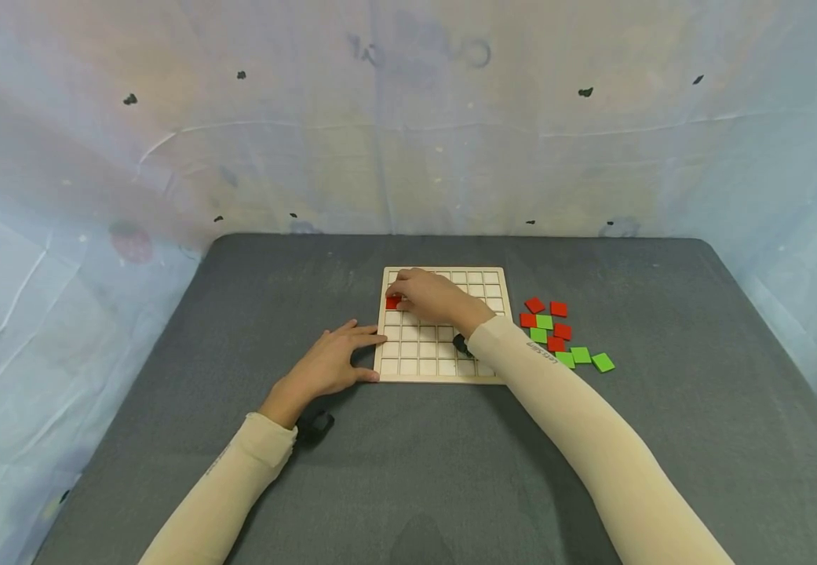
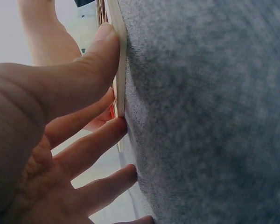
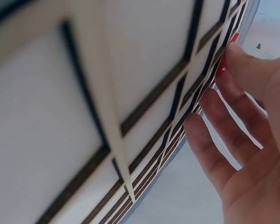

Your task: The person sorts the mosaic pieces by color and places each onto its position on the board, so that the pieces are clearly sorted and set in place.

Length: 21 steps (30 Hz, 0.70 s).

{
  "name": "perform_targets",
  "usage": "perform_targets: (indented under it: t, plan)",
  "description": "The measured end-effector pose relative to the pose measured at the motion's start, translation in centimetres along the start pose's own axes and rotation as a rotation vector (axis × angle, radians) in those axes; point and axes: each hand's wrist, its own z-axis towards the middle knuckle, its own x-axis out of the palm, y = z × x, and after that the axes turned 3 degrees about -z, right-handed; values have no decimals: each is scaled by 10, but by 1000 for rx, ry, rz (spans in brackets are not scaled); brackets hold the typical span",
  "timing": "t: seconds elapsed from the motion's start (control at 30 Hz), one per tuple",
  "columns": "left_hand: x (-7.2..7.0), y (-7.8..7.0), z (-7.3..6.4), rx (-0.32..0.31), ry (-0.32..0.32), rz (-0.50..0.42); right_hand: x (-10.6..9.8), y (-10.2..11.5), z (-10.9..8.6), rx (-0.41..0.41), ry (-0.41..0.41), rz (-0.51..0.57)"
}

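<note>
A light wooden board (image 1: 427, 367) with a grid of square recesses lies flat on the table. At its left side, my left hand (image 1: 333, 361) is spread with fairly straight fingers, its thumb (image 2: 100, 53) and index fingertip touching the board's edge. My right hand (image 1: 431, 297) reaches across the board to the leftmost column. There its thumb and index finger pinch a red square tile (image 1: 393, 303), low at a cell. In the right wrist view, the thumb partly covers this red tile (image 3: 220, 69); the other fingers extend close over the grid.
Right of the board lie several loose red tiles (image 1: 559, 308) and several green tiles (image 1: 581, 355), some side by side. The grey table (image 1: 274, 275) ends at a pale patterned curtain (image 1: 408, 173) behind. My right forearm (image 1: 578, 424) crosses the board's right side.
</note>
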Motion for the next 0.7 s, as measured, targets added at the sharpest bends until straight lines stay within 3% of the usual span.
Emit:
perform_targets:
  t: [0.43,0.7]
  plan:
    - [1,-2,2,-10,8,-3,-1,-4,-8,13,-12,48]
    - [0,1,3,-27,16,-14,-12,-13,-31,23,-66,139]
